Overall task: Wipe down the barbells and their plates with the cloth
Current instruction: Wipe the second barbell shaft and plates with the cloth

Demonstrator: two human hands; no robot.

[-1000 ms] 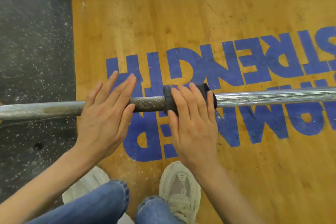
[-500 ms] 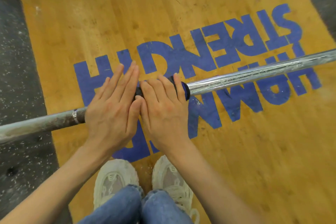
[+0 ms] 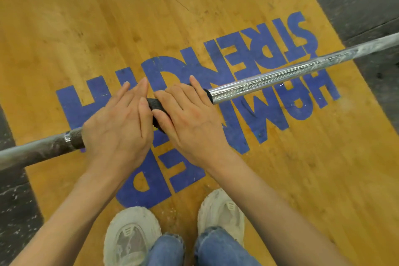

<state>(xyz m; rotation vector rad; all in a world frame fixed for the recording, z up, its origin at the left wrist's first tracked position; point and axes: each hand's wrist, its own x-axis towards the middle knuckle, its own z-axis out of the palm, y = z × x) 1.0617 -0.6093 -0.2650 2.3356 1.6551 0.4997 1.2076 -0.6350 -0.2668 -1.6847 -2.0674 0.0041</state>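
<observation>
While both hands work the middle of the barbell (image 3: 269, 76), this wipe-down looks nowhere near done.

Right hand (image 3: 190, 114) lies over the dark cloth (image 3: 156, 106) wrapped round the bar, fingers fairly straight; left hand (image 3: 116, 123) rests flat on the shaft just beside it, holding nothing. I'd guess the shiny stretch to the right is done and the dull, chalky left part isn't. Both bar ends run out of view over the wooden platform (image 3: 108, 17), so no plates to judge, and how the cloth sits underneath is hidden.
</observation>
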